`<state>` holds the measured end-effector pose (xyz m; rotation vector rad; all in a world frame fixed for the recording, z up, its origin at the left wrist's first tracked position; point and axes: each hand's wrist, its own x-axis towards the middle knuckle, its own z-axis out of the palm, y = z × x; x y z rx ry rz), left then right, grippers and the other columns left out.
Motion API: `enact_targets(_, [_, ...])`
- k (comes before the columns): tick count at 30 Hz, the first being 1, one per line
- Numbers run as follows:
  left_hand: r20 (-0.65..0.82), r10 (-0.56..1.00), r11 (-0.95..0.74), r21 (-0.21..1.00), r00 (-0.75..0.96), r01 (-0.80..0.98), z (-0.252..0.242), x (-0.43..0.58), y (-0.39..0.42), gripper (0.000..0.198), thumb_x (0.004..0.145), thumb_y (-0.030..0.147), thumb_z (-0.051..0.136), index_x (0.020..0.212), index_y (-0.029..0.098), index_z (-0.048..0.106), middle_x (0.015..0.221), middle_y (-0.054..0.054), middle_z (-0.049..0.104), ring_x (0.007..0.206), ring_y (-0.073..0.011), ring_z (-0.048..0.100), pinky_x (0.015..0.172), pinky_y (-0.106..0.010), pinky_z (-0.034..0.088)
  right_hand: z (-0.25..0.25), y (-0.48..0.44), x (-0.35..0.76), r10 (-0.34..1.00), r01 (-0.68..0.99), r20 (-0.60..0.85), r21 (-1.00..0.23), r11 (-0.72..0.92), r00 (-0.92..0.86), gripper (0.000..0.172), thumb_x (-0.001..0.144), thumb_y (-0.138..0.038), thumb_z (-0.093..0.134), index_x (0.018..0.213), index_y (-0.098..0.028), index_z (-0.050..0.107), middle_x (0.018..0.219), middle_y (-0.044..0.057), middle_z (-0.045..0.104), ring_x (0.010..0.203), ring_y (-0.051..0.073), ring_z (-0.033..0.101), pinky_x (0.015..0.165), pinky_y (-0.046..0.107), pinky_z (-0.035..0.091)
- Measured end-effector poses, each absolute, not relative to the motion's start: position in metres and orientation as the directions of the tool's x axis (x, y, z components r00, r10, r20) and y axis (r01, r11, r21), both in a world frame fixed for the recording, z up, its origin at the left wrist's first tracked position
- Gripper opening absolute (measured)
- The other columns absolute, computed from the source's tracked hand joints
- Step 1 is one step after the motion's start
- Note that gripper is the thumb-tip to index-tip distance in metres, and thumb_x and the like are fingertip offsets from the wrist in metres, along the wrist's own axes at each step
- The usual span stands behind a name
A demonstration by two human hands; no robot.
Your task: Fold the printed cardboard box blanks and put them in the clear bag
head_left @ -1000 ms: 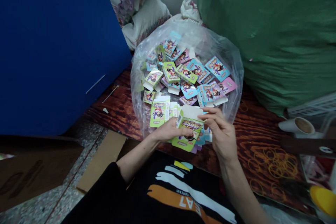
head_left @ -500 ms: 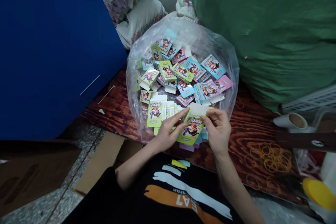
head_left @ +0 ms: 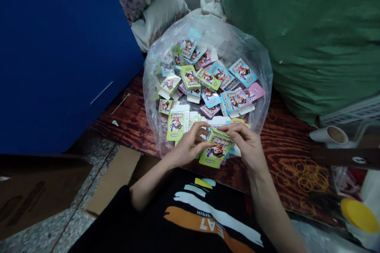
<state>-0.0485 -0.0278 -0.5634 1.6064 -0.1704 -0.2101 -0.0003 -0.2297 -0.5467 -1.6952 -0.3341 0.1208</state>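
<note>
Between my two hands is a small green card box (head_left: 216, 151) with a cartoon figure on its front. My left hand (head_left: 190, 144) grips its left edge with thumb and fingers. At the top edge, the fingers of my right hand (head_left: 244, 139) press on the folded flap. Just beyond my hands lies a clear plastic bag (head_left: 258, 59) with its mouth spread wide, holding many similar boxes in green, blue, pink and purple. A flat green carton (head_left: 177, 123) lies at the bag's near edge, left of my hands, on top of other cartons.
The wooden table (head_left: 130, 120) carries a pile of yellow rubber bands (head_left: 310, 176) and a tipped paper cup (head_left: 329, 135) on the right. A blue panel (head_left: 65, 59) stands at left, a big green sack (head_left: 303, 43) at right. Cardboard (head_left: 114, 180) lies below.
The white top flap of the green box stood up before and is now folded down. My right hand has come over the box's top, and the view has shifted slightly.
</note>
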Motion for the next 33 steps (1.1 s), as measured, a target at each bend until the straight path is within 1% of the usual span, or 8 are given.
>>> enact_targets(4, [-0.076, -0.252, 0.001, 0.997, 0.965, 0.079, -0.564, -0.051, -0.030, 0.051, 0.089, 0.026, 0.068, 0.132, 0.023, 0.041, 0.109, -0.005, 0.065, 0.080, -0.0140, 0.072, 0.067, -0.022, 0.052, -0.548, -0.227, 0.000, 0.287, 0.095, 0.039, -0.979, -0.181, 0.957, 0.016, 0.078, -0.035, 0.078, 0.080, -0.021, 0.071, 0.083, 0.003, 0.076, 0.078, 0.019, 0.070, 0.072, 0.031, 0.056])
enact_targets(10, [-0.090, -0.316, -0.040, 0.996, 0.944, 0.082, -0.563, -0.049, -0.025, 0.053, 0.090, 0.024, 0.066, 0.137, 0.024, 0.041, 0.108, -0.004, 0.062, 0.072, -0.0111, 0.066, 0.064, -0.023, 0.048, -0.545, -0.225, -0.002, 0.236, 0.262, 0.183, -0.895, -0.361, 0.954, 0.014, 0.084, -0.031, 0.069, 0.077, -0.020, 0.075, 0.075, 0.003, 0.076, 0.068, 0.018, 0.068, 0.066, 0.030, 0.054])
enact_targets(15, [-0.122, -0.344, 0.024, 0.990, 0.931, 0.138, -0.562, -0.047, -0.023, 0.056, 0.090, 0.030, 0.067, 0.138, 0.025, 0.040, 0.102, -0.002, 0.058, 0.065, -0.0081, 0.057, 0.057, -0.021, 0.041, -0.540, -0.225, 0.003, 0.265, 0.178, 0.106, -0.947, -0.266, 0.958, 0.016, 0.078, -0.030, 0.073, 0.067, -0.019, 0.067, 0.061, -0.001, 0.066, 0.056, 0.013, 0.059, 0.053, 0.023, 0.046])
enact_targets(19, [-0.137, -0.344, 0.049, 0.985, 0.929, 0.164, -0.566, -0.048, -0.023, 0.058, 0.088, 0.030, 0.069, 0.139, 0.025, 0.041, 0.104, -0.002, 0.056, 0.063, -0.0062, 0.052, 0.056, -0.020, 0.038, -0.544, -0.230, 0.004, 0.313, 0.137, 0.059, -0.962, -0.236, 0.948, 0.017, 0.078, -0.033, 0.076, 0.068, -0.020, 0.073, 0.068, 0.002, 0.073, 0.063, 0.017, 0.065, 0.059, 0.026, 0.051])
enact_targets(23, [-0.143, -0.310, 0.090, 0.980, 0.940, 0.178, -0.568, -0.046, -0.022, 0.061, 0.089, 0.031, 0.068, 0.142, 0.024, 0.040, 0.105, -0.003, 0.059, 0.067, -0.0082, 0.057, 0.059, -0.021, 0.041, -0.554, -0.238, -0.002, 0.307, 0.061, 0.005, -0.983, -0.173, 0.952, 0.018, 0.081, -0.039, 0.076, 0.089, -0.023, 0.081, 0.092, 0.006, 0.080, 0.085, 0.022, 0.073, 0.075, 0.033, 0.059])
enact_targets(27, [-0.075, -0.333, -0.014, 0.997, 0.940, 0.075, -0.568, -0.043, -0.020, 0.051, 0.092, 0.032, 0.065, 0.140, 0.022, 0.050, 0.111, -0.006, 0.064, 0.077, -0.0122, 0.060, 0.067, -0.024, 0.047, -0.559, -0.245, -0.012, 0.300, 0.096, 0.043, -0.982, -0.161, 0.953, 0.015, 0.082, -0.035, 0.077, 0.094, -0.027, 0.082, 0.099, 0.005, 0.080, 0.094, 0.023, 0.073, 0.088, 0.038, 0.059])
enact_targets(30, [-0.016, -0.413, -0.066, 0.998, 0.910, -0.012, -0.566, -0.044, -0.020, 0.031, 0.094, 0.029, 0.062, 0.124, 0.020, 0.064, 0.120, -0.009, 0.067, 0.098, -0.0184, 0.063, 0.083, -0.030, 0.051, -0.557, -0.250, -0.016, 0.385, 0.128, 0.049, -0.975, -0.182, 0.921, 0.009, 0.083, -0.032, 0.076, 0.085, -0.025, 0.081, 0.091, 0.005, 0.079, 0.089, 0.022, 0.073, 0.085, 0.037, 0.058])
enact_targets(33, [-0.053, -0.418, -0.059, 0.998, 0.907, 0.031, -0.565, -0.044, -0.020, 0.033, 0.094, 0.031, 0.061, 0.125, 0.019, 0.064, 0.120, -0.009, 0.067, 0.096, -0.0182, 0.065, 0.079, -0.029, 0.053, -0.552, -0.250, -0.005, 0.473, 0.088, -0.028, -0.971, -0.223, 0.881, 0.014, 0.082, -0.036, 0.077, 0.083, -0.022, 0.079, 0.085, 0.005, 0.076, 0.081, 0.020, 0.071, 0.076, 0.034, 0.058])
